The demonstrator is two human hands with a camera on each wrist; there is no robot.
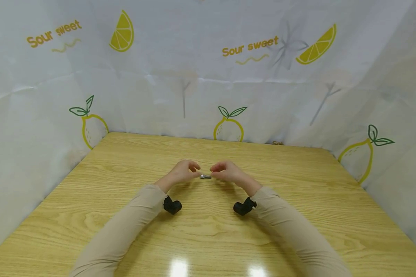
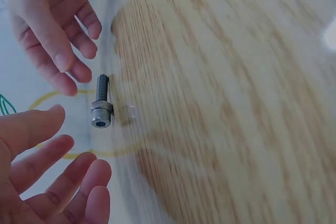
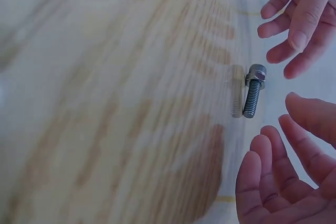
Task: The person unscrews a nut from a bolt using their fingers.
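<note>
A socket head bolt (image 1: 205,176) lies on its side on the wooden table between the two hands. In the left wrist view the bolt (image 2: 101,103) shows its hex socket and a nut (image 2: 102,105) threaded up against the head. My left hand (image 1: 186,171) is beside the head end, fingers loosely bent and holding nothing. At the threaded end is my right hand (image 1: 227,171), also loosely bent with nothing in it. The right wrist view shows both hands apart from the bolt (image 3: 253,91), thumbs and fingers spread around it.
The glossy wooden table (image 1: 208,238) extends on all sides. A white curtain (image 1: 159,92) with lemon prints stands along its back and sides. Black wrist mounts (image 1: 172,206) sit below each forearm, close over the tabletop.
</note>
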